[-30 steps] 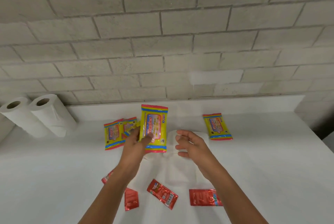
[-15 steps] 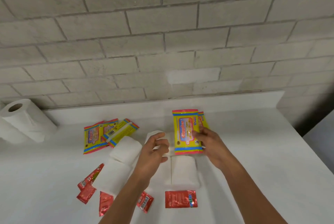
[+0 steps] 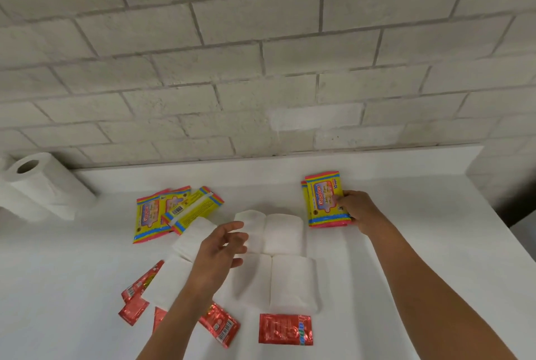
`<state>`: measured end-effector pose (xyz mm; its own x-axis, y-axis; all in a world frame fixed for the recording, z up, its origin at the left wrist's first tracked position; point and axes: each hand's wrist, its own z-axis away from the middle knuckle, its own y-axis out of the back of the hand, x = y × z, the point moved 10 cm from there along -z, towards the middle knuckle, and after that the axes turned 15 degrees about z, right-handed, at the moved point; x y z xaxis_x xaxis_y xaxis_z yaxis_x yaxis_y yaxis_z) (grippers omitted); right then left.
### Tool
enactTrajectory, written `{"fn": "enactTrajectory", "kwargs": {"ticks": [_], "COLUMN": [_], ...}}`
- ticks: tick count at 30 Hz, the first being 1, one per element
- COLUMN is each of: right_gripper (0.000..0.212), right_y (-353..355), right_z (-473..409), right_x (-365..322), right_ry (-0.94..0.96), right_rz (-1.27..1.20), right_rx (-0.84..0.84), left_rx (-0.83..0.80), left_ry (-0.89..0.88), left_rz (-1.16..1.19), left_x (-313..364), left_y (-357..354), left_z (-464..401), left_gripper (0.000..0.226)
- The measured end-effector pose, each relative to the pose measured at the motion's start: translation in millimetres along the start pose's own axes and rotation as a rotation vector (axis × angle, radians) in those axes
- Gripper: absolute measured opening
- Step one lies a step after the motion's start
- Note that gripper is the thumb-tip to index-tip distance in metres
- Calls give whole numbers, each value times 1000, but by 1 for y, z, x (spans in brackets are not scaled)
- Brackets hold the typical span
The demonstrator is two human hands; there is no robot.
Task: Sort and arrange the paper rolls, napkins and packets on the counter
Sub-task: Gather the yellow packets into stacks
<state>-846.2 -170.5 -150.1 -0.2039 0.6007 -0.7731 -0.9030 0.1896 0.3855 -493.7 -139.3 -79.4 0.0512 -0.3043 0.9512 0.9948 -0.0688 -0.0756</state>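
Right now the right hand (image 3: 358, 211) rests on the white worktop (image 3: 435, 243) toward its back edge, right of the middle, with fingers and thumb pinching the right side of a yellow wipes packet (image 3: 324, 200) that lies flat on top of a second packet of the same kind, whose edge peeks out along the left. The left hand (image 3: 220, 246) hovers over the middle of the worktop with its fingers loosely spread and holding nothing, above a cluster of folded white napkins (image 3: 285, 233): two lie side by side just behind another pair (image 3: 293, 281), and two more (image 3: 193, 232) trail off at an angle to the left, partly hidden by the left wrist. Further left, near the back edge, two more yellow wipes packets (image 3: 150, 214) lie overlapped, the upper one (image 3: 193, 208) tilted with its barcode side up. Along the front edge sit several red sachets: one (image 3: 285, 329) lies flat just in front of the nearer napkin pair, another (image 3: 222, 325) angles beside the left forearm, and a few (image 3: 136, 295) sit at the left, one tucked partly under a napkin. At the back left corner a white paper roll (image 3: 43, 182) lies on its side with its core opening facing up toward the brick wall (image 3: 261, 55), and a second roll is only partly in view beside it.
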Motion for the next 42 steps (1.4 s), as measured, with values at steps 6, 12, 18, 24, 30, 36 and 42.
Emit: {"fn": "enactTrajectory", "kwargs": {"ticks": [6, 12, 18, 24, 30, 36, 42], "right_gripper": [22, 27, 31, 49, 41, 31, 26], "right_y": [12, 25, 22, 8, -9, -23, -41], "right_z": [-13, 3, 5, 28, 68, 107, 132], "right_x": [3, -1, 1, -18, -37, -55, -62], "right_ry": [1, -9, -17, 78, 180, 228, 268], "right_rz": [190, 375, 436, 491, 479, 461, 430], "right_rx": [179, 334, 311, 347, 401, 442, 465], "left_rx": [-8, -18, 2, 142, 127, 11, -18], "left_ry": [-4, -10, -55, -217, -161, -46, 7], "left_rz": [-16, -28, -100, -517, -910, -1174, -1280], "left_x": [-3, 1, 12, 38, 38, 19, 7], "left_y": [5, 11, 36, 90, 112, 98, 98], "left_z": [-3, -8, -22, -80, -140, -168, -181], "left_gripper": [21, 21, 18, 19, 44, 66, 88]}}
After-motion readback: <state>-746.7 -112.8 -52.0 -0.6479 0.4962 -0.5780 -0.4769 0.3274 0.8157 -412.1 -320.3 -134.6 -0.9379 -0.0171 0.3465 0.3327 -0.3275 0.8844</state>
